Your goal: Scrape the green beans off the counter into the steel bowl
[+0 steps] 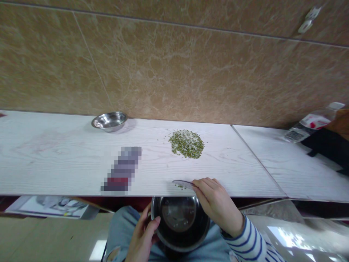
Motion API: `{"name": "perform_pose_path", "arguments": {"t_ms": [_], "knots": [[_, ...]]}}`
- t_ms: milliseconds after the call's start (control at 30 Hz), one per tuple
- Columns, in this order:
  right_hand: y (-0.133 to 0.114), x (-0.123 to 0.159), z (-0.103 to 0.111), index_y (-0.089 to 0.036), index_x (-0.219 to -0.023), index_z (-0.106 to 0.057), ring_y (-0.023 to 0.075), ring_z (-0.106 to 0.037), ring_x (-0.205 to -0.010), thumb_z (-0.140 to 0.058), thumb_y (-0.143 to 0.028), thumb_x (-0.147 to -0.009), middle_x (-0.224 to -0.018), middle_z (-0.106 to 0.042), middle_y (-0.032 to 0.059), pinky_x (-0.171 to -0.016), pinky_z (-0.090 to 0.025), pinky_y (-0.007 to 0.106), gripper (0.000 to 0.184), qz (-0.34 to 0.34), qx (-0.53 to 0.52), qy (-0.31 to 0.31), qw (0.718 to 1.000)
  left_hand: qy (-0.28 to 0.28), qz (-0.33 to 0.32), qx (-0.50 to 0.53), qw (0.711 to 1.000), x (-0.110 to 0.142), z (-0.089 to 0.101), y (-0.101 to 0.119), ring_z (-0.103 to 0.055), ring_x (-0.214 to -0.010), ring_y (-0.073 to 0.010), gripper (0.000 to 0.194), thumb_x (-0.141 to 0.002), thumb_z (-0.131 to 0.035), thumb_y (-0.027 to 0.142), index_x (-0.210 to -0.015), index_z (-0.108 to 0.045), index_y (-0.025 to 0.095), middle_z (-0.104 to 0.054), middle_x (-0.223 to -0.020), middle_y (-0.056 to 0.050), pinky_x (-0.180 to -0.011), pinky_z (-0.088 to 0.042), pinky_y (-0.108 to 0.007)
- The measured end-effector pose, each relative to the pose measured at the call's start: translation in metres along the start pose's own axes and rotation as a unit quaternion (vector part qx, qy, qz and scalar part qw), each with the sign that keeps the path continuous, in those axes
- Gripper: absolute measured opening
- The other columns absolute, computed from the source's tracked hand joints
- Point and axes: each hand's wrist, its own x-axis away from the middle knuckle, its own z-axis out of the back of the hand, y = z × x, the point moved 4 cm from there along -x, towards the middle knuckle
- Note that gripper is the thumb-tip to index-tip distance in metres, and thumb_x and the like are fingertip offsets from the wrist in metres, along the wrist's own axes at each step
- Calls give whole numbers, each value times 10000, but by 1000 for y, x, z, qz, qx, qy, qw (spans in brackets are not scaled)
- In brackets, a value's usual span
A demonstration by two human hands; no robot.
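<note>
My left hand (143,236) grips the rim of a steel bowl (180,222) held on my lap, just below the front edge of the white table (54,156). A few green beans lie in the bowl's bottom. My right hand (216,202) is closed on a thin flat scraper (183,183) whose blade rests on the table edge above the bowl, with a few beans beside it. A heap of green beans mixed with white grains (187,143) lies on the table farther back.
A second, empty steel bowl (109,121) stands at the back near the tiled wall. A blurred-out patch (121,169) covers something on the table's middle. A plastic bottle (311,125) lies at the far right on an adjoining table.
</note>
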Motion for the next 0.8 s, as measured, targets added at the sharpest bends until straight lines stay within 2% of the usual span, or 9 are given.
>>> {"name": "perform_pose_path", "arguments": {"t_ms": [233,633,800], "knots": [[-2,1,0,-194,-1050,-639,188,-646,-817,-454,-196,-1013,-901,-719,61,-748,-468,336,189,7,-10,1,1000,-16,23,43,999,-2,1,-7,-652,-1180,-318,613,-695,-804,361,-1270,-642,224,-737,-1244,-91,-856,-582,-359],[-9,4,1,-201,-1076,-628,202,-648,-865,-462,-174,-1007,-944,-723,57,-776,-452,352,182,8,-33,-29,999,-4,24,24,999,-2,0,-5,-668,-1153,-317,605,-688,-800,363,-1263,-668,231,-705,-1310,-97,-861,-576,-366],[-13,6,1,-201,-1066,-628,196,-639,-852,-470,-161,-1000,-934,-717,46,-768,-445,351,176,9,-40,-40,998,2,19,20,1000,0,1,-3,-670,-1151,-328,635,-662,-810,360,-1269,-678,224,-721,-1280,-114,-874,-570,-373]]}}
